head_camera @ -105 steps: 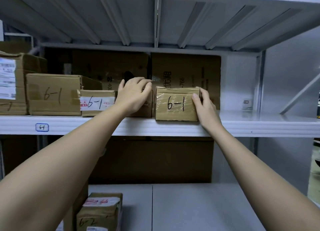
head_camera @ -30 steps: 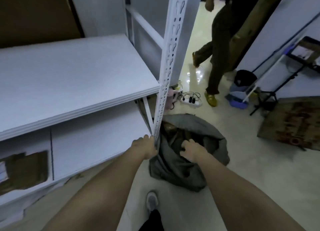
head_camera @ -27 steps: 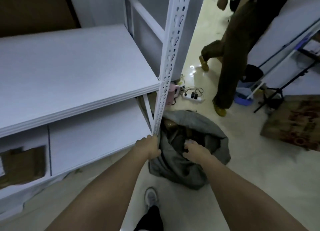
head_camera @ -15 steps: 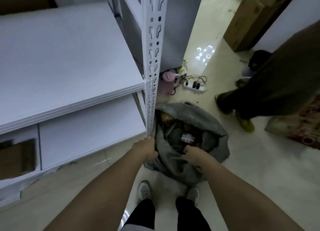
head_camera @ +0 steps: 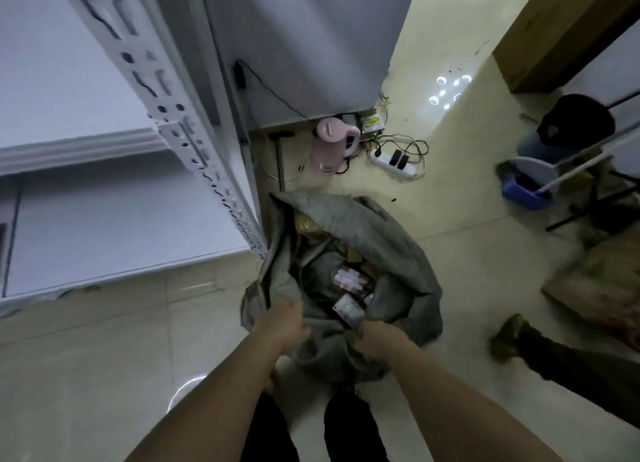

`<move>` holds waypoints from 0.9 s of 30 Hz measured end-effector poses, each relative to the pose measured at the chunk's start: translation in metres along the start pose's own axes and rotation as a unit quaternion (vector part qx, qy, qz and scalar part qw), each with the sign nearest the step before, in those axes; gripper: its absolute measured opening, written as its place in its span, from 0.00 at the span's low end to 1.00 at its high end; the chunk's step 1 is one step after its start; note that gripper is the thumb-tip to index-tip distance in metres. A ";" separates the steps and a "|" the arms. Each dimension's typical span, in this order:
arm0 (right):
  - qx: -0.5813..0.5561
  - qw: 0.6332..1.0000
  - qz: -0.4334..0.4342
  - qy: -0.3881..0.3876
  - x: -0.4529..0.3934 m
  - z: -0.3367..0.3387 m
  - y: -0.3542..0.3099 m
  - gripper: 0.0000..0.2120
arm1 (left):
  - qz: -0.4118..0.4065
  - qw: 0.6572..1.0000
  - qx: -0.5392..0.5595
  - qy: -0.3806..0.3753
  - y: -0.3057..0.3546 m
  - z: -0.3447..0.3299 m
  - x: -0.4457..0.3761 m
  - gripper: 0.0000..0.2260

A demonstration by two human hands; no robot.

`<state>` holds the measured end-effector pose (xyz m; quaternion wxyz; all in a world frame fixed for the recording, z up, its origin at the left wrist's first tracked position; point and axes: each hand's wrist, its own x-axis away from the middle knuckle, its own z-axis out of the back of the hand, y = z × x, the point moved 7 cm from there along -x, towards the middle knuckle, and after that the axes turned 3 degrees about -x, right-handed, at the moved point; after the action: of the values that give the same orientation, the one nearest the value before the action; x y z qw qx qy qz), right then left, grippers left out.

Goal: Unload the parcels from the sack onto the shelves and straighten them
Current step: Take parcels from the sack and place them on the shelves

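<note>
here, both hands hold the near rim of the open grey sack (head_camera: pixel 377 239) on the floor beside the shelf upright (head_camera: pixel 194 142).
left hand (head_camera: pixel 289 324) and right hand (head_camera: pixel 375 337) have fingers curled into the fabric. parcels (head_camera: pixel 348 279) lie inside. pink kettle (head_camera: pixel 334 144) and power strip (head_camera: pixel 393 158) sit beyond; another person's shoe (head_camera: pixel 507 337) stands right of it.

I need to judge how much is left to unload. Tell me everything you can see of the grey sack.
The grey sack is soft, crumpled, woven-looking material, slumped on the tiled floor against the foot of the white shelf upright. Its mouth gapes upward, showing several parcels, some brown, some with pale labels. The left hand grips the near rim; the right hand grips the rim beside it.
</note>
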<state>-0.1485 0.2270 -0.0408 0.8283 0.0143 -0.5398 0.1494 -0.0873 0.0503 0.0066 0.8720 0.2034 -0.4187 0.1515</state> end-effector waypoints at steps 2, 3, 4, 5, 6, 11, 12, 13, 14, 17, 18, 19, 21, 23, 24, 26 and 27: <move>0.007 1.000 0.007 0.014 -0.039 -0.008 0.017 0.22 | 0.000 1.000 -0.006 -0.007 0.012 -0.025 -0.036 0.25; 0.009 1.000 0.011 0.020 -0.062 -0.013 0.024 0.21 | 0.001 1.000 -0.010 -0.012 0.016 -0.040 -0.058 0.25; 0.010 1.000 0.014 0.025 -0.084 -0.019 0.029 0.21 | 0.000 1.000 -0.015 -0.017 0.019 -0.054 -0.080 0.24; 0.012 0.999 0.016 0.030 -0.104 -0.025 0.032 0.20 | 0.001 1.000 -0.021 -0.022 0.021 -0.067 -0.099 0.23; 0.018 0.999 0.023 0.041 -0.131 -0.032 0.036 0.20 | -0.001 0.999 -0.030 -0.023 0.023 -0.082 -0.125 0.23; 0.044 0.992 0.037 0.108 -0.255 -0.067 0.053 0.20 | -0.012 0.999 -0.042 -0.011 0.024 -0.148 -0.241 0.27; 0.048 0.991 0.037 0.119 -0.277 -0.074 0.056 0.20 | -0.012 0.999 -0.038 -0.010 0.023 -0.159 -0.262 0.27; 0.054 0.990 0.035 0.129 -0.302 -0.081 0.059 0.20 | -0.014 0.999 -0.038 -0.009 0.021 -0.169 -0.286 0.27; 0.060 0.988 0.032 0.139 -0.325 -0.086 0.063 0.21 | -0.019 0.999 -0.042 -0.007 0.020 -0.178 -0.308 0.26; 0.061 0.986 -0.001 0.155 -0.382 -0.104 0.079 0.22 | -0.031 0.997 -0.066 -0.012 0.017 -0.199 -0.364 0.23; 0.055 0.986 -0.018 0.158 -0.398 -0.112 0.086 0.23 | -0.036 0.997 -0.073 -0.016 0.016 -0.207 -0.382 0.23; 0.052 0.985 -0.032 0.159 -0.411 -0.121 0.092 0.25 | -0.040 0.996 -0.077 -0.018 0.016 -0.213 -0.396 0.23; 0.069 0.983 -0.050 0.164 -0.427 -0.138 0.101 0.31 | -0.044 0.996 -0.078 -0.021 0.014 -0.225 -0.417 0.23; 0.086 0.980 -0.062 0.171 -0.438 -0.150 0.106 0.34 | -0.047 0.996 -0.074 -0.027 0.012 -0.234 -0.430 0.24; 0.089 0.978 -0.062 0.180 -0.441 -0.151 0.107 0.35 | -0.047 0.996 -0.069 -0.029 0.011 -0.236 -0.434 0.24; 0.086 0.975 -0.056 0.196 -0.439 -0.148 0.108 0.36 | -0.041 0.997 -0.050 -0.034 0.009 -0.238 -0.434 0.24; 0.070 0.976 -0.049 0.198 -0.435 -0.145 0.107 0.38 | -0.034 0.998 -0.036 -0.035 0.007 -0.237 -0.430 0.24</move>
<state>-0.2091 0.2549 -0.5068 0.9220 0.0690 -0.3518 0.1463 -0.1918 0.1301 -0.4667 0.8684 0.1911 -0.4466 0.0991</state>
